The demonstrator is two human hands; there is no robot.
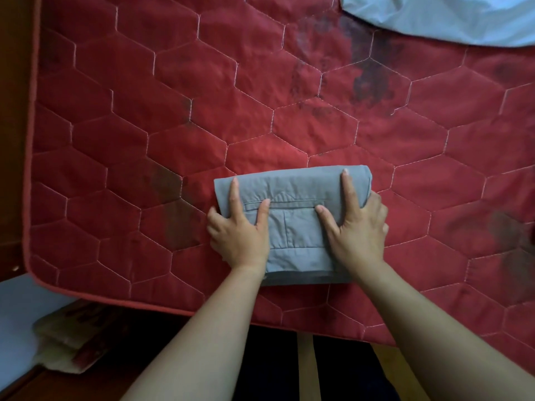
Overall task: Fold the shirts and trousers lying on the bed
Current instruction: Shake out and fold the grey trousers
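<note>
Folded trousers between both hands, on the mattress

The folded trousers (292,227) lie on the mattress (144,111) near its front edge. The left hand (238,238) grips their left end and the right hand (357,233) their right end, forefingers and thumbs on top. Well beyond the right hand, at the mattress's far edge, lies another garment (448,18). Left of the left hand and nearer the person, off the mattress, lies a packet (66,340).

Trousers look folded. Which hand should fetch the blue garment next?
Right. The blue garment lies at the far right, nearer the right hand; the left hand would have to cross the trousers.
</note>
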